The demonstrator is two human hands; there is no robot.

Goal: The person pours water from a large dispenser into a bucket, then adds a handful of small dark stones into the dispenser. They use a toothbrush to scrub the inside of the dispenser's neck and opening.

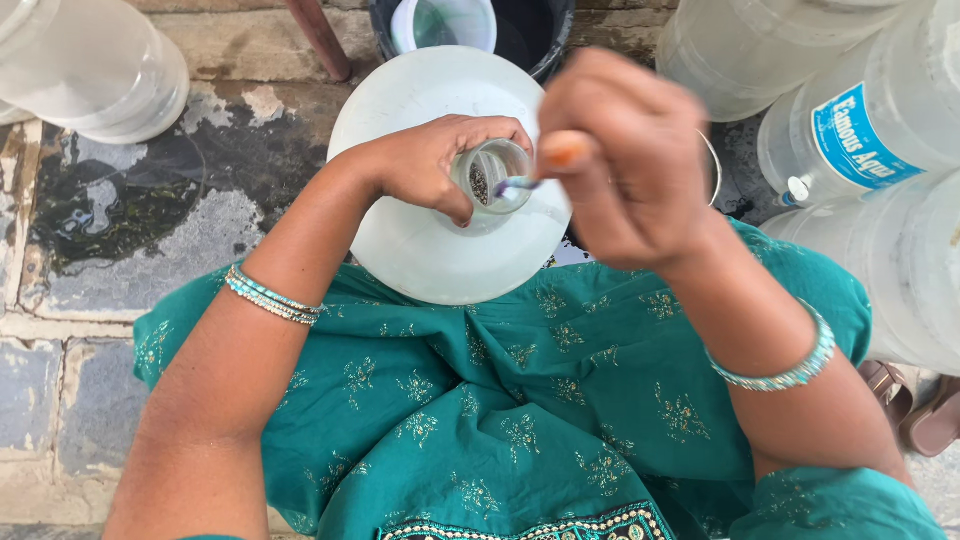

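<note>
Right hand [625, 165], frame centre-right, blurred, grip clenched on thin brush handle [522, 184] entering jug mouth; left hand [440, 160] grasps neck of large translucent jug [400, 240].

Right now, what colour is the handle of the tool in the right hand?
Orange, blurred, held by the right hand over the jug's neck; head view.

Wet stone floor [120, 230] (patchy): water jugs [95, 65], bucket [545, 40].

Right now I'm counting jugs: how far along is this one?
In hand: the left hand grips the jug by its neck, and the right hand pokes a brush into the mouth. Other jugs stand around; whether they're clean can't be told.
</note>
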